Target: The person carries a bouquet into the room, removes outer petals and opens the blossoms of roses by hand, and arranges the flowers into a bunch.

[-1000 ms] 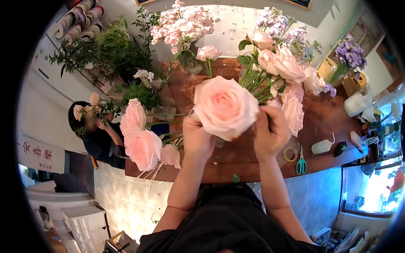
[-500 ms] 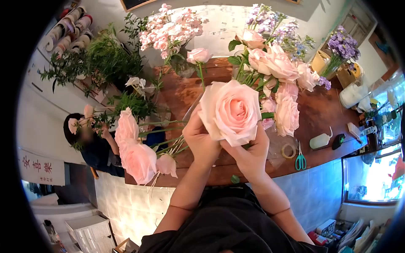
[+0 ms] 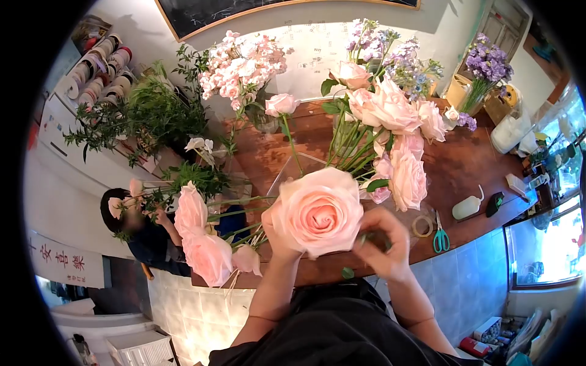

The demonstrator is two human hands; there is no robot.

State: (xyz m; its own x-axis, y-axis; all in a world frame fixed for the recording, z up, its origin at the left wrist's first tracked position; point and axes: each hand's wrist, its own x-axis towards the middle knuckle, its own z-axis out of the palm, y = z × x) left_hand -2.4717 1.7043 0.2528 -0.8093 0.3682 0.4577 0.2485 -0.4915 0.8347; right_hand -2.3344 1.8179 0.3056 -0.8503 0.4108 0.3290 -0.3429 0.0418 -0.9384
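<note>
A large open pink rose (image 3: 318, 212) faces up at the middle of the view. My left hand (image 3: 281, 236) is closed behind its left side; the stem and most of the fingers are hidden by the bloom. To the right of the rose, my right hand (image 3: 386, 243) has its fingers pinched on a green leaf (image 3: 375, 240). Left of my left hand, a group of pink roses (image 3: 207, 259) lies with stems pointing right. Beyond my right hand, more pale pink roses (image 3: 390, 107) stand with their stems together.
On the wooden table (image 3: 488, 165) are teal scissors (image 3: 441, 240), a tape roll (image 3: 422, 226) and a white squeeze bottle (image 3: 467, 207). Pink blossoms (image 3: 244, 67), greenery (image 3: 143, 116) and purple flowers (image 3: 488, 61) stand behind. At the left, another person (image 3: 149, 241) holds flowers.
The held rose has moved lower and slightly left in view. My right hand has come away from beneath the bloom to its right side, with a leaf at its fingers. The view has shifted.
</note>
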